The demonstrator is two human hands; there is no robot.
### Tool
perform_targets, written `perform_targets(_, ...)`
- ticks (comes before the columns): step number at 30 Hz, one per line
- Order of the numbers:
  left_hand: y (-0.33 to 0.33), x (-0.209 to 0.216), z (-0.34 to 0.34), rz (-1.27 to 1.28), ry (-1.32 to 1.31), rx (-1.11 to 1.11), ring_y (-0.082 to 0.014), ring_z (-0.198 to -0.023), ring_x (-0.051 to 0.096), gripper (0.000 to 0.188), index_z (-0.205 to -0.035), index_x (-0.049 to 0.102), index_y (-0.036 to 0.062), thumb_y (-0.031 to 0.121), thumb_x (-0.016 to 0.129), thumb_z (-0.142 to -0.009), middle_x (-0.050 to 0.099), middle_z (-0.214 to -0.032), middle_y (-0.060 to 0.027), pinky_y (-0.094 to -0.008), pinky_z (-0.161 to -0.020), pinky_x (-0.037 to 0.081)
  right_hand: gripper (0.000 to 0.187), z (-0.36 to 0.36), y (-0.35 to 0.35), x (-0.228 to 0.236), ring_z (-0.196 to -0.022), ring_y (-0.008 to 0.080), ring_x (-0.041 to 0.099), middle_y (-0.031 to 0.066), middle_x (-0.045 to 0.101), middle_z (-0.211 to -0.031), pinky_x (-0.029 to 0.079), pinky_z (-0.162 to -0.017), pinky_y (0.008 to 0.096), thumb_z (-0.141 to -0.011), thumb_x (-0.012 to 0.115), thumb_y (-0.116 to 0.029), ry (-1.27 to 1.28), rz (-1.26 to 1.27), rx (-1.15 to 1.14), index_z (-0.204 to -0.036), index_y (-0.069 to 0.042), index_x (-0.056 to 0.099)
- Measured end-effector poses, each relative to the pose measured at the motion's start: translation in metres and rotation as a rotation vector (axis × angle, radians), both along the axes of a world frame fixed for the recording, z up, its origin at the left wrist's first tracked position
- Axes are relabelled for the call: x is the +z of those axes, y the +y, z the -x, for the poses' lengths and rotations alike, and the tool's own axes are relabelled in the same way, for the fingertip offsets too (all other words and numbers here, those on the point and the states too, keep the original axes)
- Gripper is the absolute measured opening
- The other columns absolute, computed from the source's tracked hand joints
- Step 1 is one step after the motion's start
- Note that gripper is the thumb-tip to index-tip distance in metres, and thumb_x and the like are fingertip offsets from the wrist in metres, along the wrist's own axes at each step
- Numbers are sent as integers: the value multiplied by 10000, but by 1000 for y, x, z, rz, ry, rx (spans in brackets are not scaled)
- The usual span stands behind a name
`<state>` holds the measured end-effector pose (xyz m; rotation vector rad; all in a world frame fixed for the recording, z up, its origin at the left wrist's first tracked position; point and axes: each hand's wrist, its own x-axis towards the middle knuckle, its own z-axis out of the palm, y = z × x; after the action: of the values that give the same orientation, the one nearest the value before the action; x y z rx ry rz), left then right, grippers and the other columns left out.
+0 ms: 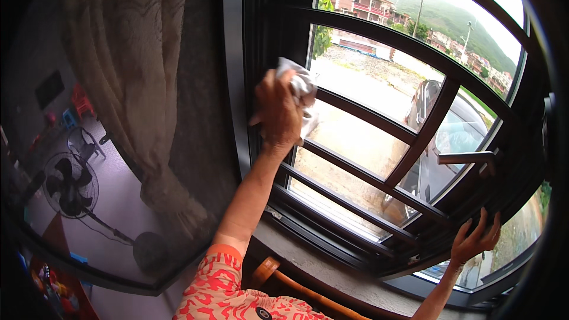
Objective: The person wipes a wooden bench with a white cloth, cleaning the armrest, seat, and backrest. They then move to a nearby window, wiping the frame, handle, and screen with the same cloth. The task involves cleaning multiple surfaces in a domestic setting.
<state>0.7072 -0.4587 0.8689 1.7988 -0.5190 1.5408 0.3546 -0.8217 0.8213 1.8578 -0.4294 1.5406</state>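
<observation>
My left hand [278, 109] is raised to the dark window frame [269, 21], its fingers closed round a crumpled white cloth [305, 86]. The cloth lies against the left side of the frame, where the dark crossbars [355, 106] meet it. Lower down on the right, my right hand [476, 240] has its fingers spread, close to the lower edge of the window sash; whether it touches the sash I cannot tell. Above it a metal window handle [468, 158] sticks out.
A beige curtain [133, 71] hangs at the left. Behind it a standing fan [72, 184] and small stools [82, 102] stand in a room. Below the concrete sill [332, 255] is a curved wooden chair back [296, 284]. Outside, a car [456, 130] is parked.
</observation>
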Motion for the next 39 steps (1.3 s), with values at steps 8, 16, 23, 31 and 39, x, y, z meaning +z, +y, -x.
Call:
perform_targets(8,6,18,-8,117,127,189,-410,-1083,516,433,-1178,503,15,-11,661,-776,443,-1215,-213,-444,-929,453,389,-1,0,-2,-1239,354,426,149,465,-1383,285,-1040,485,-874,563,-199,-12,6,5,-1259,-150,587)
perform_targets(16,-9,17,11,-43,58,168,-351,-1038,540,427,-1123,543,8,-21,705,-729,495,-1214,-159,-427,-872,474,364,3,8,3,-1163,384,485,177,502,-1315,359,-991,488,-839,572,-189,-8,-1,-47,-1195,-134,621)
perform_targets(23,-50,14,63,-70,-78,-175,-303,-951,554,417,-1069,598,47,-94,673,-684,580,-1102,-123,-395,-819,475,399,-3,23,5,-1191,354,454,146,476,-1348,340,-1008,478,-814,597,-187,-3,-43,-30,-1212,-158,613)
perform_targets(31,-104,13,130,-14,-37,-578,-328,-945,553,404,-1156,520,37,140,687,-802,546,-1071,-147,-422,-796,463,370,-2,26,10,-1185,334,427,126,471,-1350,309,-1023,462,-814,596,-199,-18,-50,22,-1179,-147,631)
perform_targets(39,-141,-21,163,184,207,-708,-345,-969,551,511,-1188,405,-19,126,718,-811,521,-1089,-177,-412,-816,473,330,-5,27,9,-1218,313,372,91,445,-1377,270,-1043,435,-841,586,-203,-36,-38,42,-1162,-158,643)
